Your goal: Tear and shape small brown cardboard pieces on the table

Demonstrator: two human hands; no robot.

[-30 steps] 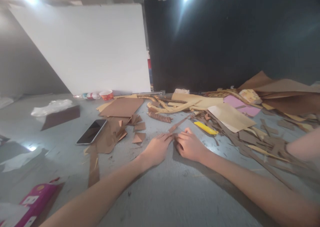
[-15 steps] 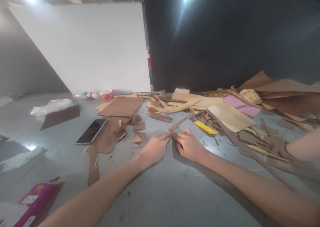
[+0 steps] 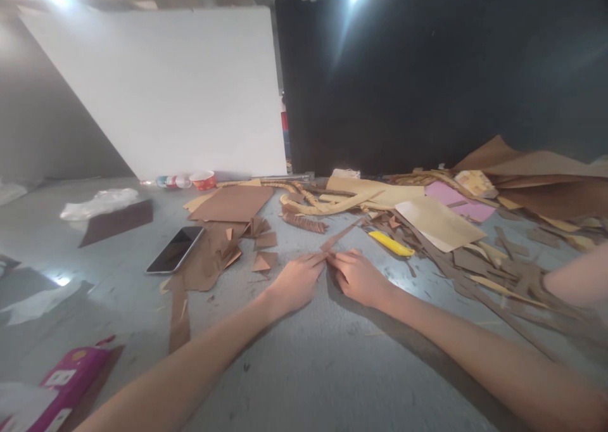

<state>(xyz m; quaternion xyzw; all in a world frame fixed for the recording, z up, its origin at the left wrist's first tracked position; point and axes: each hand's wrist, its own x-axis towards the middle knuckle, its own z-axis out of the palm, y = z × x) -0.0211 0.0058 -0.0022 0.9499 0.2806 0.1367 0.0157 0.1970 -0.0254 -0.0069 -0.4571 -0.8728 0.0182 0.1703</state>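
Note:
In the head view my left hand (image 3: 298,282) and my right hand (image 3: 360,276) meet fingertip to fingertip above the grey table. The fingers of both hands are closed, pinching the near end of a narrow brown paper strip (image 3: 341,235). From my fingertips the strip runs away and to the right, tapering. What lies under the fingers is mostly hidden. A yellow utility knife (image 3: 391,243) lies just right of my right hand. Small brown cut pieces (image 3: 265,261) are left of my left hand.
A phone (image 3: 175,249) rests beside brown sheets (image 3: 232,203) on the left. Behind my hands lie twisted tan cords (image 3: 332,206). Paper scraps (image 3: 479,262) cover the right side, where another person's arm (image 3: 577,276) reaches in. A magenta packet (image 3: 78,381) is at near left.
My right index finger, raised a little before, has come down against the others at the strip's end. Otherwise both hands stay in nearly the same place.

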